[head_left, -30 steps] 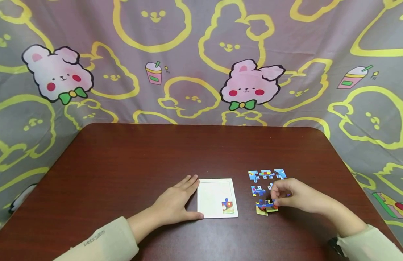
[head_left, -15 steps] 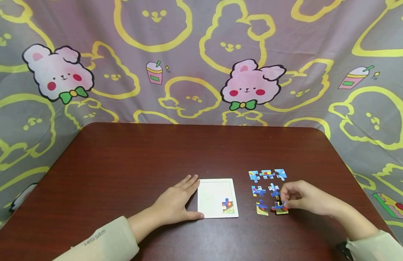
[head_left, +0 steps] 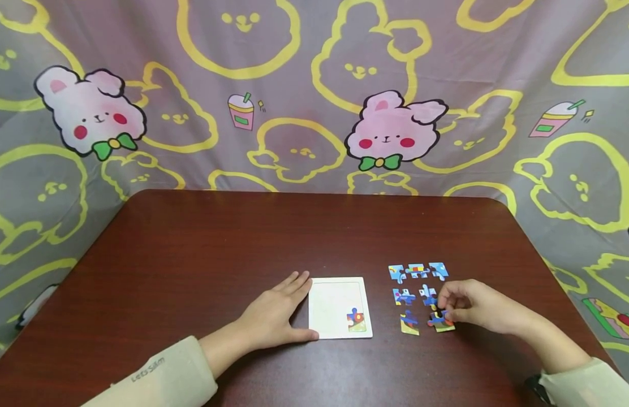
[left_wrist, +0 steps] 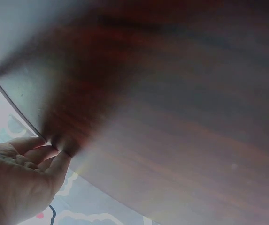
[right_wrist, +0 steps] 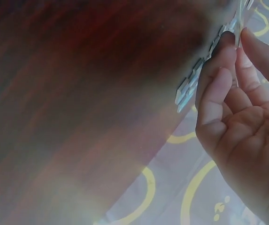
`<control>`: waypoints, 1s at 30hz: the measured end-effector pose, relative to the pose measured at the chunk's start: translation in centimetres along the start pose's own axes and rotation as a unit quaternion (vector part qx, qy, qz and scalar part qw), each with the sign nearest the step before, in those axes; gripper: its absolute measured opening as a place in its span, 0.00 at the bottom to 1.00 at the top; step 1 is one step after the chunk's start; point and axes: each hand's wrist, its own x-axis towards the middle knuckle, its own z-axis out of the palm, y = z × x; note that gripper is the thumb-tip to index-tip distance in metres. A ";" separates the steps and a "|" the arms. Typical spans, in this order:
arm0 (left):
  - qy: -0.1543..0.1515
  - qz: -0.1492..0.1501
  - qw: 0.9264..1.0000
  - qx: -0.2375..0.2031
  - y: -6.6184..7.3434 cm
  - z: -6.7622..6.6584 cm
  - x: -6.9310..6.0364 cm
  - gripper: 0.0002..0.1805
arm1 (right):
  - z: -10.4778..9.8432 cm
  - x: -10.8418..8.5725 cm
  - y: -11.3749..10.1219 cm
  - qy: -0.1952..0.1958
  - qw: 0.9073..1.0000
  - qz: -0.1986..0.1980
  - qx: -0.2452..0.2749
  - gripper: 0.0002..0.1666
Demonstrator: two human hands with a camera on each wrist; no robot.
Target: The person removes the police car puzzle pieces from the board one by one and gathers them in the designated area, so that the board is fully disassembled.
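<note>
In the head view my left hand point(head_left: 274, 314) rests at the left edge of a white square puzzle tray point(head_left: 327, 308), its thumb at the near corner and its fingertips at the far one. One puzzle piece point(head_left: 356, 320) lies in the tray's near right corner. My right hand point(head_left: 479, 305) pinches another jigsaw piece point(head_left: 440, 321), blue with a yellow-green lower edge, between thumb and fingers. The right wrist view shows that piece point(right_wrist: 239, 23) edge-on in the pinch. In the left wrist view the fingers of my left hand point(left_wrist: 26, 176) touch the tray's rim point(left_wrist: 19, 110).
Loose pieces lie in rows right of the tray: a far row with a middle piece point(head_left: 417, 271), a middle row with a left piece point(head_left: 403, 297) and a right piece point(head_left: 427, 294), and a near piece point(head_left: 409, 323). Patterned cloth point(head_left: 294, 73) hangs behind the brown table point(head_left: 243, 237).
My right hand has drawn the pinched piece rightward, away from the near left piece, uncovering the middle-row right piece. Over the last half second it shifts only slightly. My left hand stays put.
</note>
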 end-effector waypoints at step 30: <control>-0.004 -0.003 1.000 -0.004 0.1 -0.1 0.1 0.57 | 3.2 7.9 -5.9 -0.041 0.997 -0.022 -0.057 0.06</control>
